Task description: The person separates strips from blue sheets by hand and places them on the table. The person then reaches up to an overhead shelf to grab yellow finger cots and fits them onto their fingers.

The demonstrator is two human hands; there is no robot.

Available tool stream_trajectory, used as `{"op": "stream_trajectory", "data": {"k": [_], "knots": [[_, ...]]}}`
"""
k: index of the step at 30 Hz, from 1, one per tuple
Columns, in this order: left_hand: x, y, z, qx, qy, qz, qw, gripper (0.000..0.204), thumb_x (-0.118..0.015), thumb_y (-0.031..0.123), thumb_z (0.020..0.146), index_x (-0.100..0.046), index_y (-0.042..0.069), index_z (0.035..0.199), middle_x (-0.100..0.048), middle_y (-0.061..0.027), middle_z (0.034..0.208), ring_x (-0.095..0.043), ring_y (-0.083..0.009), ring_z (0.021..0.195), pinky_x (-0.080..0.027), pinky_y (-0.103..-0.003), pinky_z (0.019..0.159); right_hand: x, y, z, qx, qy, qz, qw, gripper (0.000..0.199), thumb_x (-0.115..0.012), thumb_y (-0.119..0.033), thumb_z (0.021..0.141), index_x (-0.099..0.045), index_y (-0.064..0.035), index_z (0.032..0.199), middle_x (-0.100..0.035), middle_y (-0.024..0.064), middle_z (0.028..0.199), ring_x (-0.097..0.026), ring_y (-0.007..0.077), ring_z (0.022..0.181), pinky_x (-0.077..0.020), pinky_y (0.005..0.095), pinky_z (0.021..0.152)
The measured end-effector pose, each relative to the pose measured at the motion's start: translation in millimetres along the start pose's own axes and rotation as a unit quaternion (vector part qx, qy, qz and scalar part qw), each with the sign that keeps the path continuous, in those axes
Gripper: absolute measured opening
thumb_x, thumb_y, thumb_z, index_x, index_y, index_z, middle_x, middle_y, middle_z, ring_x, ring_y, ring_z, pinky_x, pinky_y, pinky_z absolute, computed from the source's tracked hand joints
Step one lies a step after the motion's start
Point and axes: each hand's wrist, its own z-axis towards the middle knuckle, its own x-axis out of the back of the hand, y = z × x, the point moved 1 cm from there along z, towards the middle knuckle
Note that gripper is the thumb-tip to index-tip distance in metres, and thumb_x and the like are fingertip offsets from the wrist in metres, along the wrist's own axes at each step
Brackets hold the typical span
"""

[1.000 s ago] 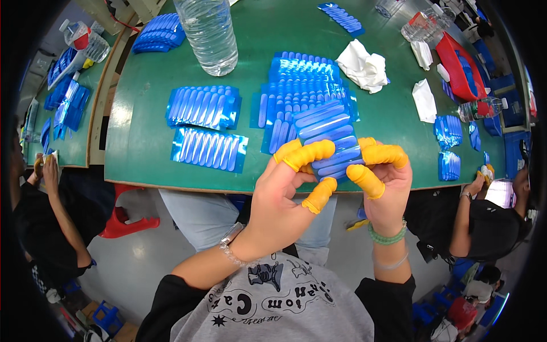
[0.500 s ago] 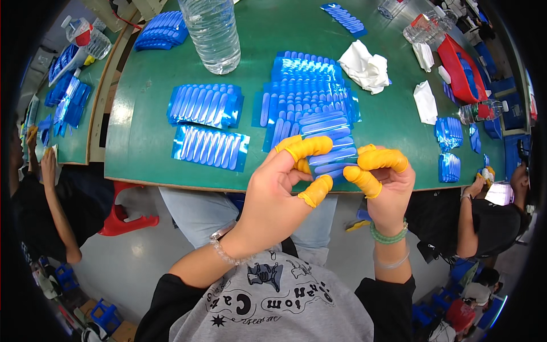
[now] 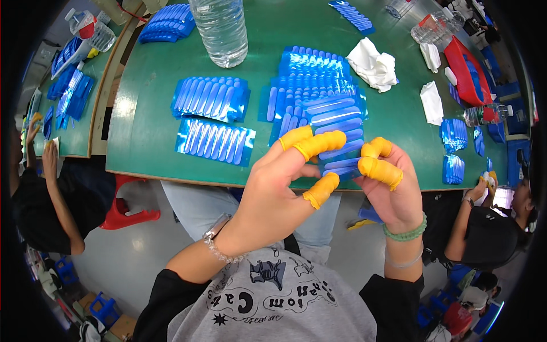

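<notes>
A blue film sheet (image 3: 336,117) with a row of long, rounded pale-blue strips is held over the table's near edge. My left hand (image 3: 273,179) grips it from the left, yellow finger cots on its thumb and fingers; some fingertips are hidden behind it. At the sheet's lower right edge, my right hand (image 3: 396,176) is closed, with yellow cots on its thumb and index finger. Just beyond lies a pile of similar blue sheets (image 3: 313,68). To the left rest a blue stack (image 3: 209,100) and another sheet (image 3: 213,142).
A large clear bottle (image 3: 221,34) stands at the far side, near more blue sheets (image 3: 167,24). Crumpled white tissue (image 3: 371,64) lies right of the pile. Farther right are a red bag (image 3: 464,71) and a bottle (image 3: 484,114). People work on both sides.
The view has shifted a little, moving the table items rightward. My right fingers have changed position along the sheet's lower right edge. My left hand still holds the sheet.
</notes>
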Motion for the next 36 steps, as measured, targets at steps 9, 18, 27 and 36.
{"op": "stream_trajectory", "data": {"k": [9,18,27,36], "knots": [[-5,2,-3,0.012,0.018,-0.043,0.999,0.050,-0.069,-0.010,0.073,-0.055,-0.001,0.120,-0.046,-0.0080,0.117,-0.053,-0.0149,0.099,-0.053,-0.025,0.082,-5,6,-2,0.031,0.010,0.005,0.999,0.009,-0.065,0.002,0.079,-0.059,-0.0028,0.084,-0.061,0.0043,0.088,-0.058,0.0132,0.078,-0.0464,0.0259,0.072],[-5,1,-2,0.015,0.020,-0.052,0.998,0.050,-0.069,-0.012,0.073,-0.055,-0.001,0.120,-0.046,-0.0080,0.117,-0.053,-0.0148,0.098,-0.052,-0.026,0.082,-5,4,-1,0.049,0.017,0.003,0.999,0.010,-0.063,0.004,0.079,-0.058,-0.0012,0.086,-0.063,0.0078,0.089,-0.061,0.0145,0.081,-0.0475,0.0267,0.074],[-9,-1,-1,0.014,0.024,-0.041,0.999,0.051,-0.069,-0.012,0.073,-0.054,-0.002,0.121,-0.045,-0.0078,0.118,-0.052,-0.0142,0.097,-0.052,-0.026,0.082,-1,7,2,0.056,0.021,0.016,0.998,0.011,-0.063,0.004,0.078,-0.058,-0.0003,0.087,-0.063,0.0083,0.090,-0.061,0.0156,0.083,-0.0479,0.0276,0.077],[-13,-4,-2,0.008,0.033,-0.065,0.997,0.041,-0.065,-0.009,0.078,-0.054,-0.005,0.118,-0.047,-0.0077,0.116,-0.052,-0.0138,0.094,-0.050,-0.025,0.081,0,9,-1,0.068,0.032,0.018,0.997,0.014,-0.064,0.006,0.077,-0.058,-0.0004,0.088,-0.063,0.0080,0.090,-0.062,0.0155,0.085,-0.0484,0.0266,0.078]]}}
